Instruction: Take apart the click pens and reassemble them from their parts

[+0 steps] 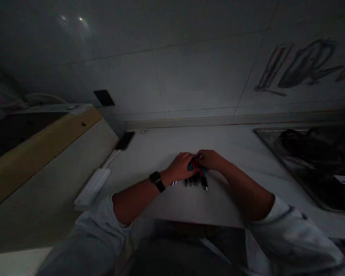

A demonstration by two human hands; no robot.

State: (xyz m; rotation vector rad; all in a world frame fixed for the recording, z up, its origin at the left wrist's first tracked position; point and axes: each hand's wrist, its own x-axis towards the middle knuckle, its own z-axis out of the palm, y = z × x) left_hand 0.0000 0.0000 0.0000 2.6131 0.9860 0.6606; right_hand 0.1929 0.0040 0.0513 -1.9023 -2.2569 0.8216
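A bundle of pens (pixel 203 181) with dark, blue and red parts lies at the middle of the counter, tips toward me. My left hand (pixel 181 167) is closed around the left side of the bundle, its thumb across the near side. From the right, my right hand (pixel 211 160) has its fingers bent and closed on the far end of the pens. Both hands touch the bundle, and they hide much of its upper part. Small shiny tips (pixel 174 183) show just below my left wrist. A black watch (pixel 157 181) sits on that wrist.
On the left stand a box-like unit (pixel 83 149), a phone (pixel 125 140) and a white power strip (pixel 93 186) with its cable. A small ring (pixel 144 131) lies near the wall. At right a sink (pixel 278 161) holds dark items; utensils (pixel 307 63) hang above.
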